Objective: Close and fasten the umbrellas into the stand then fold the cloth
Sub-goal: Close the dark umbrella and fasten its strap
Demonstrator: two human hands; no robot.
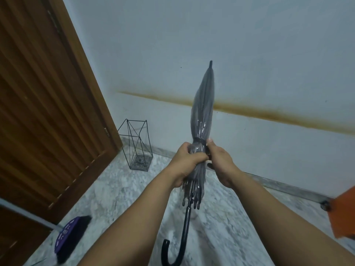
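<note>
Head view, single frame.

Umbrella (203, 104): closed, clear plastic canopy gathered around the shaft, held in mid-frame with its black tip pointing up toward the wall and slightly right. Black hooked handle (173, 250) hangs at bottom centre, between the two forearms. Rib ends stick out of the gathered canopy just below the hands.

Left hand (187, 160): fingers curled around the bunched canopy at its lower part, gripping it firmly. Right hand (221, 160): on the opposite side of the same spot, thumb and fingers closed on the canopy where a dark strap (199, 140) circles it. Whether the strap is fastened, cannot tell. The two hands touch or nearly touch across the umbrella.

Stand (137, 144): black wire frame, upright on the floor at centre left, near the corner where the wall meets the wooden door (44, 104). Nothing is visible inside it. It is well apart from the umbrella, to the left of the hands in frame.

Floor (119, 189): pale marbled stone. Lower left: a purple and black brush head (71, 239) lying on the floor. Right edge: an orange object (343, 214), partly cut off by the frame; cannot identify. Wall: pale, with a brownish horizontal stain (269, 112) running behind the umbrella.
</note>
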